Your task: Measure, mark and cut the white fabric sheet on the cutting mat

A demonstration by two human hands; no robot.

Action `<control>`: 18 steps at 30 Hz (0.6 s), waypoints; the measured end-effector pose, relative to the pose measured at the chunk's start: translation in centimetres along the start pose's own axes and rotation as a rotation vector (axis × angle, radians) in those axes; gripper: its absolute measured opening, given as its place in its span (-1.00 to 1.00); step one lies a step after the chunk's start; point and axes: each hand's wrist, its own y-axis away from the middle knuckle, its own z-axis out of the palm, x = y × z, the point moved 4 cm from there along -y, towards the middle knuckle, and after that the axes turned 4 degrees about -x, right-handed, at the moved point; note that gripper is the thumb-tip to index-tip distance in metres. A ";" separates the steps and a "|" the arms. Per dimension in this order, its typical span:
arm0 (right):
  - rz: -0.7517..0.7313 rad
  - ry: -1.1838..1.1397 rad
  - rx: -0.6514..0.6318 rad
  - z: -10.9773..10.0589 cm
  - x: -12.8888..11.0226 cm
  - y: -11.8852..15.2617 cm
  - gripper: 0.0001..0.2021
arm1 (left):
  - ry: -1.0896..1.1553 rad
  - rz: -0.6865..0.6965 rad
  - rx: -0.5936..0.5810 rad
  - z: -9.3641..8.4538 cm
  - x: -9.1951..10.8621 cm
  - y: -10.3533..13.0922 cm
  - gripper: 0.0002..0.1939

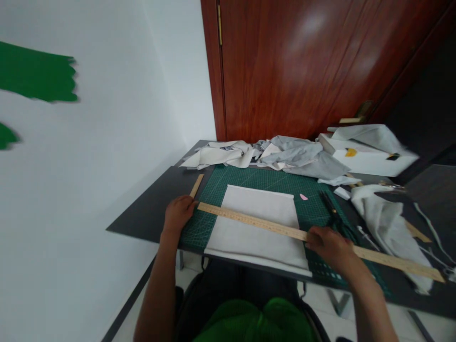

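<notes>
A long wooden ruler (249, 219) lies slanting across a white fabric panel (256, 202), which has folded bands along its far and near edges. My right hand (329, 247) is closed over the ruler, just past the panel's right edge. At the ruler's left end, my left hand (180, 213) has its fingers bent together, the fingertips close to that end. A shorter wooden ruler (197, 185) sticks out from beneath the left hand, which covers its near part. Both hands rest at table height.
Under the panel is a green cutting mat (245, 174) on a dark table (149, 209). Black-handled scissors (335, 213) lie right of the panel, near a pink scrap (303, 196). Crumpled fabric (295, 154) and a white box (374, 159) line the back; more cloth (384, 223) lies right.
</notes>
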 end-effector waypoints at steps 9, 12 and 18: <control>-0.074 -0.042 -0.141 0.7 -0.4 0.9 -0.85 | 0.404 -0.278 0.566 -1.5 -2.0 3.7 -0.54; -0.093 -0.040 -0.126 0.7 -0.8 1.4 -0.78 | 0.433 -0.281 0.298 -0.7 -1.4 3.1 -0.53; -0.056 0.073 -0.093 0.3 -2.3 2.7 -0.72 | 0.010 -0.158 -0.176 -0.7 2.9 2.5 -0.47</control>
